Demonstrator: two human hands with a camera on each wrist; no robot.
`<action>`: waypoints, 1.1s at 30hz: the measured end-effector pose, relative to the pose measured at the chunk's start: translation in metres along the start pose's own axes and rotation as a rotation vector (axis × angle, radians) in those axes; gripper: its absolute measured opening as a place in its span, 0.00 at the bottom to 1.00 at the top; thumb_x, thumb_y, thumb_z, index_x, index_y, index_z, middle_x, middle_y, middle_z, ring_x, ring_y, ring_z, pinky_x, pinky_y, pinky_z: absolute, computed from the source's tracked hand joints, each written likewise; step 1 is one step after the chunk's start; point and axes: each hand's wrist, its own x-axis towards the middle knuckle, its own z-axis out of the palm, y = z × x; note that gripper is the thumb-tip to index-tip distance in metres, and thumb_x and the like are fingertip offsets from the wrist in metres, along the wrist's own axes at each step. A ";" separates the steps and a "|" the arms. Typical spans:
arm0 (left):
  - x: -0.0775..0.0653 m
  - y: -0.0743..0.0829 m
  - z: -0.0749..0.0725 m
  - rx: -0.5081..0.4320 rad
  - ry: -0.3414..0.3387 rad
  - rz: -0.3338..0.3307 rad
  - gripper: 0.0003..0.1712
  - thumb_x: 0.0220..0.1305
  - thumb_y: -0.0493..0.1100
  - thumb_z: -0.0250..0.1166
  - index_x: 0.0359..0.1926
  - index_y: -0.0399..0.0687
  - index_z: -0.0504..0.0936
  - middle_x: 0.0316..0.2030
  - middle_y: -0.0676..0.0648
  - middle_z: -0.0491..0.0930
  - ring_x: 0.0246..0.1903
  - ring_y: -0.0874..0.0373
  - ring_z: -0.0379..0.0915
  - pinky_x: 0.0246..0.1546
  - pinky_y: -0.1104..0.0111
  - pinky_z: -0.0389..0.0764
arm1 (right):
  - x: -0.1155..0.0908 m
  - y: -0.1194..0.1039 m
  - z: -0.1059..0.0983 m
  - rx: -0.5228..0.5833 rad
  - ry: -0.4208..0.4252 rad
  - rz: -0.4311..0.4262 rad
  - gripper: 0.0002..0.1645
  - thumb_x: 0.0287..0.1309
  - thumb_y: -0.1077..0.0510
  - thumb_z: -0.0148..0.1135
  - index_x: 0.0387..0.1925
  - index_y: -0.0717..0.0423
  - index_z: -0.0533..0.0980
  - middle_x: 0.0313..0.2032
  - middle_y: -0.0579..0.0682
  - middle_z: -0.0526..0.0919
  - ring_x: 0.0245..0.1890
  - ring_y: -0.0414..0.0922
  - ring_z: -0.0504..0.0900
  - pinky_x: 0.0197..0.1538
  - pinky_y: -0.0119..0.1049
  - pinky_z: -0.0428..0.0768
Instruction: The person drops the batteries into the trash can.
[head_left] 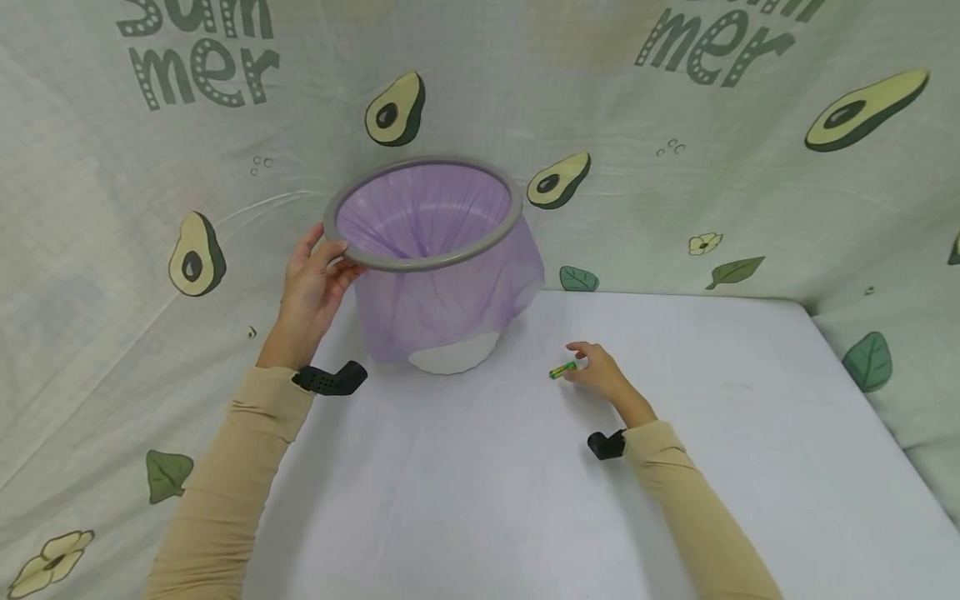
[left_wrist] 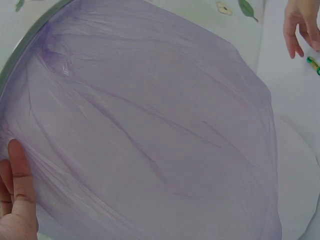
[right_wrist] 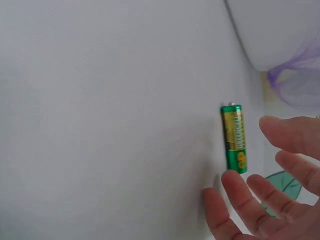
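Observation:
A white waste bin point(head_left: 453, 354) with a grey rim point(head_left: 423, 265) and a purple bag liner point(head_left: 450, 308) over it stands on the white table. At the left side of the rim, my left hand point(head_left: 313, 279) holds on with thumb above and fingers below. The left wrist view is mostly filled by the liner, with part of that hand at the lower left. A green and yellow battery point(right_wrist: 234, 138) lies on the table right of the bin. My right hand point(head_left: 597, 372) is beside it, fingers spread and apart from the battery in the right wrist view.
Behind the table hangs a cloth point(head_left: 480, 75) printed with avocados and leaves, and it also borders the left and right sides. The table point(head_left: 450, 483) spreads in front of the bin and to its right. A black device sits on each wrist.

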 end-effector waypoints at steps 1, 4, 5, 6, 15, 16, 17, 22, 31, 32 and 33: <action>0.000 0.000 0.000 -0.005 -0.001 -0.001 0.41 0.60 0.29 0.59 0.70 0.48 0.51 0.36 0.46 0.73 0.25 0.57 0.74 0.34 0.70 0.81 | 0.001 0.003 0.002 -0.001 -0.001 0.010 0.33 0.55 0.61 0.61 0.62 0.64 0.64 0.54 0.67 0.69 0.47 0.57 0.72 0.47 0.47 0.74; 0.001 0.000 0.001 -0.008 -0.003 -0.003 0.41 0.60 0.29 0.59 0.70 0.49 0.50 0.35 0.46 0.73 0.25 0.57 0.74 0.33 0.70 0.81 | 0.001 0.012 0.006 -0.001 -0.001 0.027 0.34 0.55 0.61 0.61 0.63 0.64 0.62 0.53 0.67 0.68 0.48 0.58 0.70 0.49 0.50 0.72; 0.001 -0.001 0.001 -0.005 -0.003 -0.002 0.41 0.60 0.29 0.59 0.70 0.49 0.50 0.36 0.46 0.73 0.25 0.57 0.74 0.33 0.70 0.81 | 0.001 0.015 0.007 -0.001 0.005 0.024 0.34 0.55 0.61 0.61 0.63 0.64 0.63 0.53 0.67 0.68 0.49 0.59 0.70 0.50 0.51 0.71; 0.001 -0.001 0.001 -0.005 -0.001 -0.002 0.41 0.60 0.29 0.59 0.70 0.49 0.51 0.35 0.46 0.73 0.25 0.57 0.74 0.33 0.70 0.81 | 0.001 0.016 0.008 0.001 0.012 0.017 0.34 0.54 0.61 0.61 0.62 0.64 0.63 0.52 0.67 0.68 0.49 0.60 0.69 0.52 0.53 0.70; 0.000 0.000 -0.001 -0.017 0.019 -0.009 0.42 0.59 0.30 0.60 0.70 0.51 0.50 0.34 0.47 0.72 0.25 0.57 0.73 0.33 0.71 0.80 | 0.007 0.016 0.014 -0.029 -0.004 0.021 0.28 0.55 0.62 0.60 0.58 0.63 0.68 0.55 0.70 0.58 0.55 0.65 0.66 0.59 0.59 0.66; 0.000 0.000 -0.001 -0.012 0.019 -0.008 0.42 0.59 0.30 0.60 0.70 0.51 0.50 0.34 0.47 0.72 0.24 0.57 0.73 0.32 0.71 0.80 | 0.007 0.015 0.015 -0.038 -0.004 0.026 0.27 0.55 0.62 0.60 0.57 0.63 0.69 0.55 0.69 0.58 0.55 0.65 0.66 0.59 0.59 0.66; 0.001 0.000 -0.001 -0.009 0.016 -0.007 0.42 0.59 0.30 0.60 0.70 0.51 0.50 0.34 0.47 0.72 0.25 0.57 0.73 0.32 0.71 0.80 | 0.006 0.014 0.015 -0.046 -0.002 0.030 0.25 0.55 0.62 0.60 0.56 0.63 0.70 0.55 0.69 0.58 0.55 0.65 0.66 0.59 0.59 0.66; 0.001 -0.001 -0.001 -0.005 0.014 0.000 0.41 0.59 0.30 0.59 0.69 0.50 0.51 0.33 0.47 0.72 0.24 0.57 0.73 0.32 0.71 0.80 | 0.007 0.013 0.017 -0.043 0.011 0.054 0.16 0.55 0.62 0.60 0.47 0.63 0.73 0.51 0.65 0.61 0.50 0.61 0.69 0.55 0.55 0.70; 0.002 -0.003 -0.001 -0.002 0.002 0.002 0.40 0.60 0.29 0.58 0.69 0.49 0.51 0.33 0.47 0.72 0.25 0.57 0.73 0.32 0.71 0.80 | 0.007 0.016 0.015 -0.079 0.004 0.054 0.12 0.54 0.62 0.62 0.39 0.65 0.74 0.34 0.57 0.73 0.36 0.49 0.71 0.38 0.38 0.71; 0.002 -0.003 -0.001 -0.001 0.003 0.002 0.40 0.60 0.30 0.58 0.69 0.49 0.51 0.33 0.47 0.72 0.25 0.57 0.73 0.32 0.71 0.80 | 0.007 0.016 0.015 -0.080 0.000 0.056 0.12 0.54 0.62 0.62 0.39 0.65 0.74 0.34 0.56 0.73 0.36 0.49 0.71 0.38 0.38 0.71; 0.002 -0.003 -0.001 -0.001 0.000 0.004 0.40 0.60 0.29 0.58 0.69 0.49 0.51 0.33 0.47 0.71 0.25 0.57 0.73 0.32 0.71 0.80 | 0.007 0.016 0.015 -0.084 -0.003 0.057 0.12 0.54 0.61 0.62 0.39 0.65 0.74 0.34 0.56 0.73 0.36 0.49 0.71 0.38 0.38 0.71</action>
